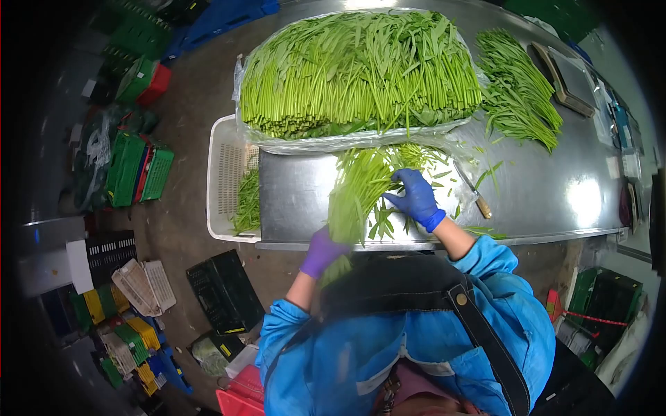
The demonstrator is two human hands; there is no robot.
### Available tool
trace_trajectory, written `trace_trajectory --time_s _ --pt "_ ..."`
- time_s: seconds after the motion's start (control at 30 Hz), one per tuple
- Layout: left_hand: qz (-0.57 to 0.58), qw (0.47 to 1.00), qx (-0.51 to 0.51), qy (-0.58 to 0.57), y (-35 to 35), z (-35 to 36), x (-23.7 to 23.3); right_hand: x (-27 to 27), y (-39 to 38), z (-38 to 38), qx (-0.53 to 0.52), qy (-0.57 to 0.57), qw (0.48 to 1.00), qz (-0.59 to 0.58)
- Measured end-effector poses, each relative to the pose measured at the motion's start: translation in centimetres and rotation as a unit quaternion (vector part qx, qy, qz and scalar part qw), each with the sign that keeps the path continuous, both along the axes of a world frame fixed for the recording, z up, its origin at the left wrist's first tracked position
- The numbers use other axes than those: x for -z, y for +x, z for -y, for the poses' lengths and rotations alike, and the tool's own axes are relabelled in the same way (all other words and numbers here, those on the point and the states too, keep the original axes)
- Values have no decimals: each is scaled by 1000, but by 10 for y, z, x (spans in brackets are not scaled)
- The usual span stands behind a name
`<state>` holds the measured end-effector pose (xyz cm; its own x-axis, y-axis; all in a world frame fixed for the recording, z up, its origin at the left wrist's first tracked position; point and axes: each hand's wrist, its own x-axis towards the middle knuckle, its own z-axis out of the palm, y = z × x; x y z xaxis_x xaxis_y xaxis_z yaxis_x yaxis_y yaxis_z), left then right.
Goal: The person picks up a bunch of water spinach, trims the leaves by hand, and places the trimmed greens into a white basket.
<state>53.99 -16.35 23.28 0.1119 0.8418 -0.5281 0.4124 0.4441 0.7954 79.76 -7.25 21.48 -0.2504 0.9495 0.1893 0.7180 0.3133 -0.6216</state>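
A loose bunch of water spinach (357, 187), long green stems with narrow leaves, hangs over the front edge of the steel table and is partly blurred. My left hand (325, 251), in a purple glove, is closed around its lower part. On the bunch's right side is my right hand (418, 199), in a blue glove, with its thumb and fingers curved and apart at the stems. Cut stem pieces and loose leaves (381, 220) lie beneath and around it. A knife (474, 192) with a wooden handle rests to the right of that hand.
A large plastic-lined pile of water spinach (361, 76) fills the table's back. Another heap (517, 90) lies to its right, near a scale-like device (565, 80). Left of the steel table (295, 191) stands a white basket (223, 177) containing greens. Crates (223, 291) stand on the floor.
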Motion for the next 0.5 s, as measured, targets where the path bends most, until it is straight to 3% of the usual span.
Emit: trace_trajectory --time_s 0.03,0.17,0.23,0.27,0.3,0.37,0.4,0.47,0.5 --pt "-6 1000 4 10 2 -2 -6 -14 -7 4 9 -24 999 23" --pt "-8 1000 -11 3 5 -4 -13 -41 -16 6 84 112 982 127" --pt "-21 1000 -2 4 8 -3 -14 -41 -20 9 57 118 984 124" --pt "-20 1000 -1 5 11 -2 -14 -38 -29 14 26 -65 998 7" --pt "-28 1000 4 11 14 -2 -18 -34 -37 20 -7 -245 963 -111" --pt "-36 999 9 19 19 -3 -20 1 -54 33 -83 -100 977 -170" --pt "-45 998 5 38 20 -1 -20 -16 -54 29 -83 -201 962 -168" --pt "-54 997 -1 55 18 0 -20 56 -42 8 -47 -336 866 -367" --pt "-77 996 12 44 14 -1 -19 74 -30 -6 38 -323 825 -463"
